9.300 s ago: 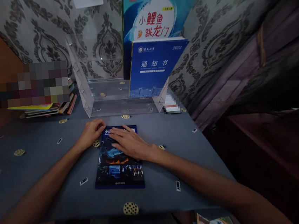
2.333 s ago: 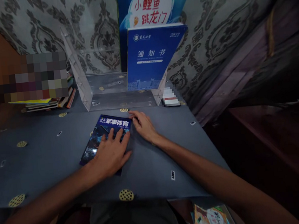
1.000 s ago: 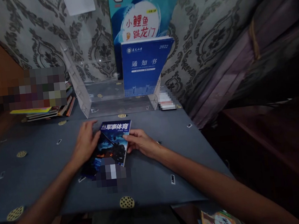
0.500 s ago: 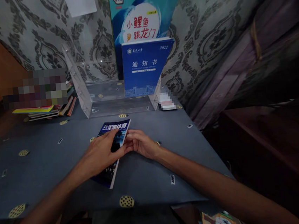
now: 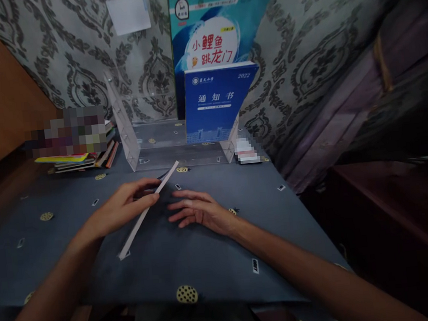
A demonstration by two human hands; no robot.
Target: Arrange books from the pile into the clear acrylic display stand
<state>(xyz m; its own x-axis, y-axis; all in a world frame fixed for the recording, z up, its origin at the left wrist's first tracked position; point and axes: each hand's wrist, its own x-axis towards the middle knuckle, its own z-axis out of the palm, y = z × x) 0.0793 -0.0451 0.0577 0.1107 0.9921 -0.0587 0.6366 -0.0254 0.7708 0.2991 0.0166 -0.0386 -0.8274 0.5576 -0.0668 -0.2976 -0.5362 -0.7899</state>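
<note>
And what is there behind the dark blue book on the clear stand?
Behind the blue book, the upper part of a teal book shows. Its lower part is mostly covered and cannot be seen.

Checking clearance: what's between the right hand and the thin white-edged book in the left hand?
Only bare blue-grey cloth lies between the right hand and the book, seen in the head view.
</note>
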